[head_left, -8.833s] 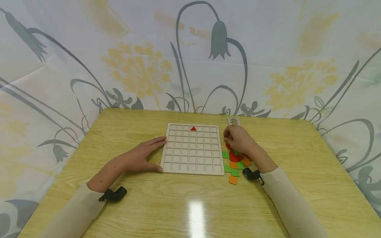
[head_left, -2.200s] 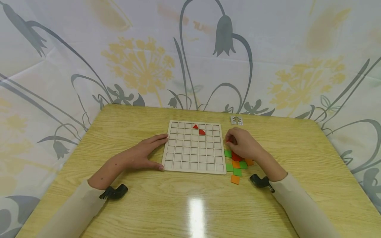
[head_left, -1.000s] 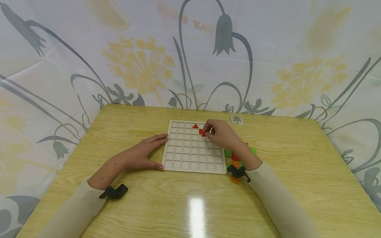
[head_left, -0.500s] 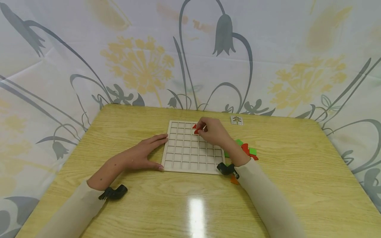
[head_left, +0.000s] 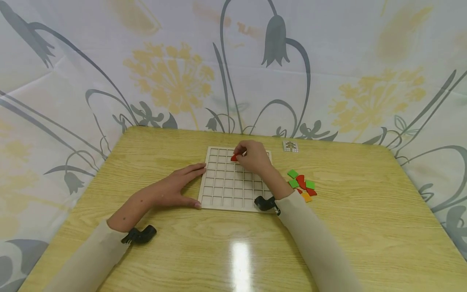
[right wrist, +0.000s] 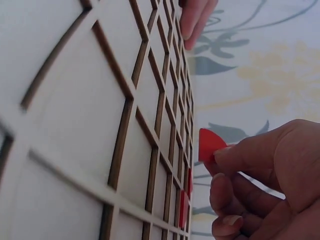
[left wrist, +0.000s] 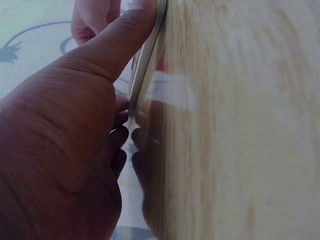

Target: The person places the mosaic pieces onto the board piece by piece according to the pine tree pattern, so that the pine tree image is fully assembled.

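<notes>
A pale wooden grid board [head_left: 220,182] lies on the table. My left hand [head_left: 171,190] rests at its left edge, fingers extended and the thumb near the lower left corner. Over the board's upper rows, my right hand [head_left: 253,158] pinches a red quarter-circle tile [head_left: 234,157] between thumb and fingers. In the right wrist view this tile [right wrist: 210,144] is raised off the board, its rounded side up. Two red tiles [right wrist: 183,207] sit in cells farther along the board there. In the head view the right hand covers them.
Right of the board lie several loose tiles, among them a green square [head_left: 292,174], a red curved piece [head_left: 300,181] and an orange one [head_left: 306,197]; the right forearm hides some. A small patterned card [head_left: 290,146] lies near the table's back edge.
Since the earliest frame, a red quarter-circle has joined the red triangle on the board. My right hand has carried another red tile from the pile leftward over the board. The left hand stays put.
</notes>
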`<state>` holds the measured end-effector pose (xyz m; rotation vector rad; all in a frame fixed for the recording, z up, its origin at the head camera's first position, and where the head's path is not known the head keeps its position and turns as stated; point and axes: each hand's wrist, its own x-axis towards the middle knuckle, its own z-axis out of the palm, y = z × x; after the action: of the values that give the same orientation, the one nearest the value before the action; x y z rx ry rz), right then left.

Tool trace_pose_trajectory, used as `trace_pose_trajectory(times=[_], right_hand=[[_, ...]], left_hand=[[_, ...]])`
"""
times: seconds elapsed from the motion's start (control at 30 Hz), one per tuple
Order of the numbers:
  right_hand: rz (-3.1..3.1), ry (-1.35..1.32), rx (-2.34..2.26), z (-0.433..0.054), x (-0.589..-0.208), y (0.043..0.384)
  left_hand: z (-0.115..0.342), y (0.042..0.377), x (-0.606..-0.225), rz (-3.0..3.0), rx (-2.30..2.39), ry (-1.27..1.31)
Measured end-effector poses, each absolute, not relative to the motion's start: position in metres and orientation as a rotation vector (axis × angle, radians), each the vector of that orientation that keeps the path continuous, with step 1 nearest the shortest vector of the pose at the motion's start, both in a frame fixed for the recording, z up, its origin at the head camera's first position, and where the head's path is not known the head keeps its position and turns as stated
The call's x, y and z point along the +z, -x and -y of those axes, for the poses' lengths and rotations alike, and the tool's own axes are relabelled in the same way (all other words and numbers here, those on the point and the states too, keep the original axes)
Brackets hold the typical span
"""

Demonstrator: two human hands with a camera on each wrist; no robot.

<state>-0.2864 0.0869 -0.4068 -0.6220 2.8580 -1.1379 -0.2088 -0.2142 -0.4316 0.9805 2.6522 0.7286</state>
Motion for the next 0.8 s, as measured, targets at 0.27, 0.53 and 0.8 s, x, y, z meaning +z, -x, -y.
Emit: trace_pose_trajectory(times=[0.27,0.53,0.8], right_hand=[[-2.868,0.547,-1.175,-0.075,-0.409,0.288],[-2.893,0.579,-1.107,-0.074,-0.413,0.289],[-2.892,0.59,-1.107,-0.073,-0.417,0.29]], left_hand=[[0.214,0.209,-0.431,-2.653,0.736,-0.984],[0.213,0.209,-0.43,-2.648,0.732,-0.97],[0.214,0.209,-0.43,-2.641,0.735,-0.968]])
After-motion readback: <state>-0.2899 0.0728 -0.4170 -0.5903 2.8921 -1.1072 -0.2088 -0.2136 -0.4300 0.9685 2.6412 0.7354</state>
